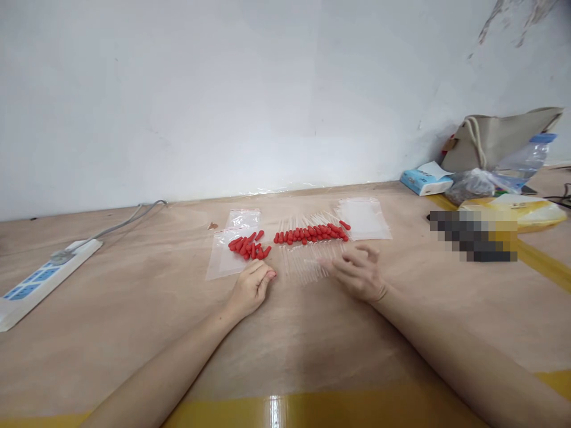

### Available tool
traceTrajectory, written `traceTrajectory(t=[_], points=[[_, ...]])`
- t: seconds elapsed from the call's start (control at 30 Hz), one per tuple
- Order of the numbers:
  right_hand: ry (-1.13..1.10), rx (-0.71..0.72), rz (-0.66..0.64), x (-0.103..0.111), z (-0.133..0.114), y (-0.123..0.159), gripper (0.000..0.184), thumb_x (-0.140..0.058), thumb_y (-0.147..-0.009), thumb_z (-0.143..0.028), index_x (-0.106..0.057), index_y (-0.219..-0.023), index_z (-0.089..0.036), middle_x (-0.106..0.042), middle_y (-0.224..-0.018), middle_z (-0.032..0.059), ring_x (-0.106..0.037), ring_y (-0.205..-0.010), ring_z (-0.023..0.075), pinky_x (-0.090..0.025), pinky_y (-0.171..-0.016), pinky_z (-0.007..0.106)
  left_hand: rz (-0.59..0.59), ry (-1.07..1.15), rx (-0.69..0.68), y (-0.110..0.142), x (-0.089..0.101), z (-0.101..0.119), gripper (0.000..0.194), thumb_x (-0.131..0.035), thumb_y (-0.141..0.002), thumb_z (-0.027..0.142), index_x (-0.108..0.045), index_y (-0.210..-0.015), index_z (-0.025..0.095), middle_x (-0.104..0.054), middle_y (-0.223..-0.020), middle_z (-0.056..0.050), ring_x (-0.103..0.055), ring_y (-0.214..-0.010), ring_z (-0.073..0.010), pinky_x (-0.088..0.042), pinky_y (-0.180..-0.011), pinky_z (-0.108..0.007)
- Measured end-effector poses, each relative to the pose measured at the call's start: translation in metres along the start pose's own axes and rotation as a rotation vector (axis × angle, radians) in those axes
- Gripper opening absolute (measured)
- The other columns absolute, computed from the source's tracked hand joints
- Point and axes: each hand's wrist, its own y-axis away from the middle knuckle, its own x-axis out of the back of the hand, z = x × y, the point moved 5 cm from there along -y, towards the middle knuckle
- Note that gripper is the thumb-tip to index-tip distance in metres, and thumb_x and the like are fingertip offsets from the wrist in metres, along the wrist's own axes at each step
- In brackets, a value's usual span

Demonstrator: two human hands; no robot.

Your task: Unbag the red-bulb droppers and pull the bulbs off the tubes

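My left hand [253, 288] rests on the table with its fingers curled closed, thumb against them; whatever may be inside is hidden. Just beyond it, a loose pile of red rubber dropper bulbs [245, 246] lies on a clear plastic bag [218, 261]. My right hand [357, 273] is smeared by motion over the right end of a row of thin clear tubes [298, 264]; its grip cannot be made out. Behind these tubes runs a line of red bulbs [307, 233], with more pale thin tubes [307, 221] stretching away from them towards the wall.
Another clear bag [368, 220] lies right of the bulbs. A white power strip [49, 279] with a grey cable is at left. Far right are a tissue pack [426, 178], a beige bag [504, 139], a plastic bottle [530, 157], a yellow packet [535, 214] and a pixelated dark object [473, 235].
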Motion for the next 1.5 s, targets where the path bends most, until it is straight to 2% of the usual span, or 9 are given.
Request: traceTrajectory(t=[0.1, 0.23, 0.37, 0.53, 0.67, 0.9, 1.1, 1.3, 1.5], points=[[0.037, -0.234, 0.012, -0.006, 0.018, -0.002, 0.026, -0.048, -0.084, -0.02, -0.059, -0.106, -0.026, -0.065, -0.075, -0.0015, -0.054, -0.074, 0.0122, -0.025, -0.082, 0.033, 0.095, 0.057, 0.041, 0.0, 0.005, -0.002, 0.02, -0.037, -0.089, 0.021, -0.056, -0.085, 0.017, -0.053, -0.076, -0.004, -0.051, -0.071, -0.013, -0.043, -0.064, -0.026], [-0.001, -0.351, -0.046, -0.016, 0.022, -0.005, 0.026, -0.045, -0.083, -0.018, -0.059, -0.104, -0.019, -0.067, -0.087, 0.0042, -0.056, -0.078, 0.0143, -0.026, -0.076, 0.031, 0.351, -0.034, 0.131, -0.005, 0.025, -0.011, 0.023, -0.042, -0.087, 0.023, -0.059, -0.102, 0.019, -0.052, -0.093, -0.006, -0.052, -0.088, -0.0155, -0.045, -0.078, -0.03], [-0.053, -0.408, -0.039, -0.021, 0.023, -0.002, 0.016, -0.047, -0.08, -0.019, -0.061, -0.086, -0.018, -0.067, -0.073, 0.0014, -0.057, -0.069, 0.0132, -0.027, -0.076, 0.03, 0.528, -0.133, 0.348, -0.009, 0.052, -0.05, 0.024, -0.048, -0.082, 0.028, -0.062, -0.098, 0.018, -0.055, -0.09, -0.006, -0.053, -0.088, -0.0171, -0.044, -0.08, -0.031], [-0.006, -0.35, -0.028, -0.022, 0.02, -0.002, 0.015, -0.048, -0.079, -0.018, -0.063, -0.079, -0.02, -0.067, -0.069, -0.0002, -0.056, -0.067, 0.0127, -0.026, -0.08, 0.032, 0.525, -0.033, 0.644, -0.004, 0.062, -0.112, 0.031, -0.055, -0.074, 0.037, -0.056, -0.097, 0.017, -0.06, -0.081, -0.002, -0.055, -0.066, -0.0126, -0.043, -0.059, -0.023], [0.017, -0.29, -0.057, -0.022, 0.016, -0.004, 0.015, -0.049, -0.079, -0.019, -0.064, -0.077, -0.021, -0.068, -0.072, -0.0002, -0.054, -0.07, 0.0133, -0.025, -0.085, 0.034, 0.462, -0.086, 0.703, -0.001, 0.052, -0.125, 0.028, -0.059, -0.069, 0.041, -0.057, -0.085, 0.018, -0.062, -0.082, -0.001, -0.055, -0.067, -0.0135, -0.04, -0.058, -0.024], [-0.012, -0.262, -0.128, -0.02, 0.013, -0.004, 0.015, -0.055, -0.078, -0.032, -0.066, -0.083, -0.022, -0.068, -0.076, 0.0008, -0.053, -0.076, 0.0158, -0.024, -0.089, 0.038, 0.353, -0.115, 0.692, -0.003, 0.046, -0.122, 0.025, -0.055, -0.073, 0.043, -0.06, -0.081, 0.02, -0.064, -0.084, -0.002, -0.055, -0.072, -0.0162, -0.041, -0.064, -0.027], [-0.038, -0.263, -0.157, -0.02, 0.014, -0.003, 0.02, -0.057, -0.075, -0.038, -0.066, -0.085, -0.023, -0.066, -0.081, 0.0017, -0.055, -0.081, 0.017, -0.024, -0.09, 0.04, 0.519, -0.397, 0.273, -0.007, 0.052, -0.076, 0.016, -0.054, -0.077, 0.033, -0.064, -0.083, 0.02, -0.061, -0.089, -0.006, -0.053, -0.092, -0.0214, -0.037, -0.086, -0.037], [-0.101, -0.242, -0.206, -0.021, 0.014, -0.002, 0.03, -0.057, -0.074, -0.047, -0.066, -0.091, -0.024, -0.065, -0.098, 0.0041, -0.055, -0.09, 0.0191, -0.026, -0.092, 0.04, 0.319, -0.357, 0.007, -0.015, 0.026, -0.024, 0.01, -0.055, -0.078, 0.026, -0.063, -0.083, 0.023, -0.061, -0.089, -0.004, -0.054, -0.087, -0.019, -0.039, -0.082, -0.036], [-0.138, -0.237, -0.239, -0.025, 0.014, 0.0, 0.037, -0.056, -0.075, -0.051, -0.065, -0.098, -0.025, -0.065, -0.102, 0.0032, -0.055, -0.099, 0.0213, -0.023, -0.098, 0.044, 0.083, -0.473, 0.033, -0.043, 0.003, -0.01, 0.014, -0.053, -0.079, 0.031, -0.062, -0.087, 0.022, -0.06, -0.091, -0.006, -0.05, -0.089, -0.0237, -0.035, -0.074, -0.039]])
